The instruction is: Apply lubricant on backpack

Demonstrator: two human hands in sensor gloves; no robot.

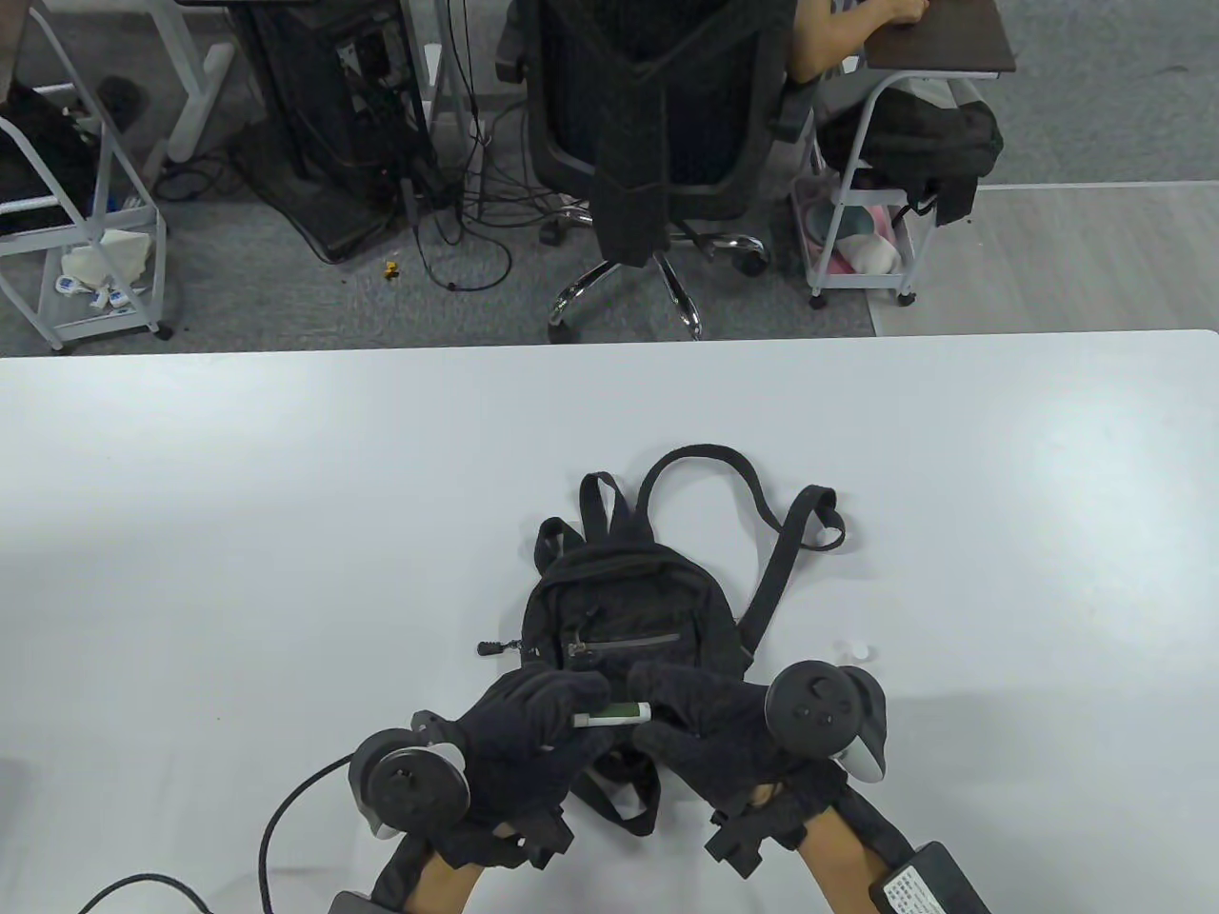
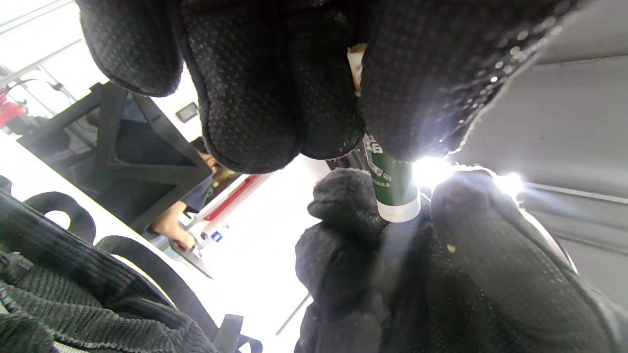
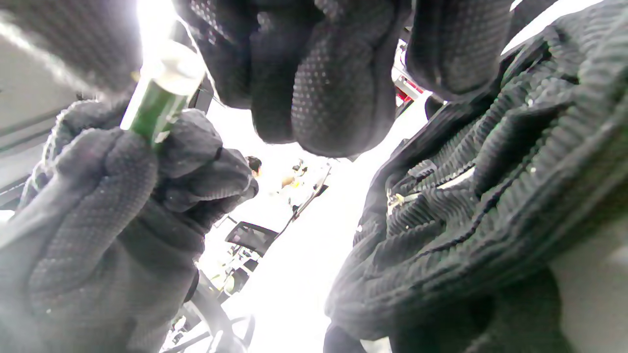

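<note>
Backpack point(image 1: 629, 609) lay flat on the white counter point(image 1: 238, 495), near the middle of the near edge, straps spread toward the far side, front-pocket zipper point(image 1: 624, 645) facing up and apparently zipped. Both hands sat at the pack's near edge, touching each other around a small green lubricant tube point(image 1: 614, 714). Left hand point(image 1: 519, 738) gripped the tube's left portion, fingers curled around it; in the left wrist view the green body with its white end point(image 2: 398, 212) stuck out below those fingers. Right hand point(image 1: 709, 728) was closed on the tube's right end; in the right wrist view the tube point(image 3: 157, 105) ran up into its fingers, but glare there hid the exact contact. Could not tell whether that end still carried a cap. A small white object point(image 1: 854, 651) rested on the counter just right of the pack, near the right hand; it may have been a cap, too small to confirm. No lubricant was visible on the zipper or fabric in any view. Judgement: task was at an early stage, tube in hand and likely being opened or readied. Left to do: bring the nozzle to the zipper, dispense along the teeth, possibly work the slider. Risk noted: squeezing too hard could overspill onto the fabric.
</note>
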